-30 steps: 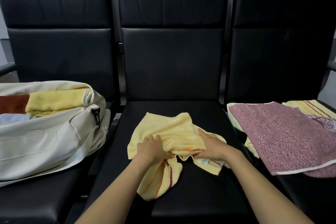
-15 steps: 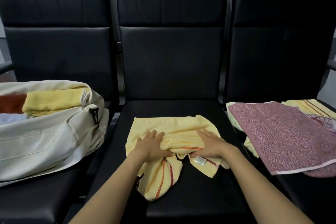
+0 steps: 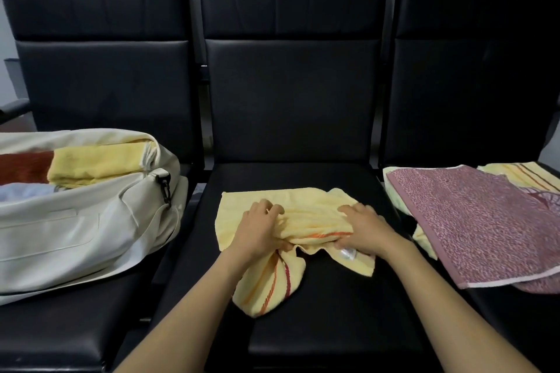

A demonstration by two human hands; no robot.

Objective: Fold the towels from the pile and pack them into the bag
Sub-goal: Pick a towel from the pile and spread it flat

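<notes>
My left hand (image 3: 260, 230) and right hand (image 3: 363, 230) both clutch the near fold of the yellow towel (image 3: 312, 206), fingers curled over the top and thumbs tucked under its edge. It lies bunched on the middle seat of the bench (image 3: 333, 327), with 1 striped corner trailing toward the front edge.

To fold it well, I judge I should draw the gathered edge taut between my hands and lay it square on the far edge. Then I should smooth the wrinkles outward before halving again. The trailing corner and the white label (image 3: 347, 253) by my right thumb should go inside, or the bundle may turn lumpy.

The count:
- 3 seats.
- 1 bag (image 3: 75, 221), open on the left seat, showing 3 folded pieces: 1 yellow, 1 rust, 1 pale blue.
- The pile (image 3: 424, 239) on the right seat, with 1 pink towel (image 3: 485, 221) on top and yellow cloth beneath at both sides. Whether that cloth is 1 towel or 2 I cannot tell.
- 1 towel in my 2 hands.
</notes>
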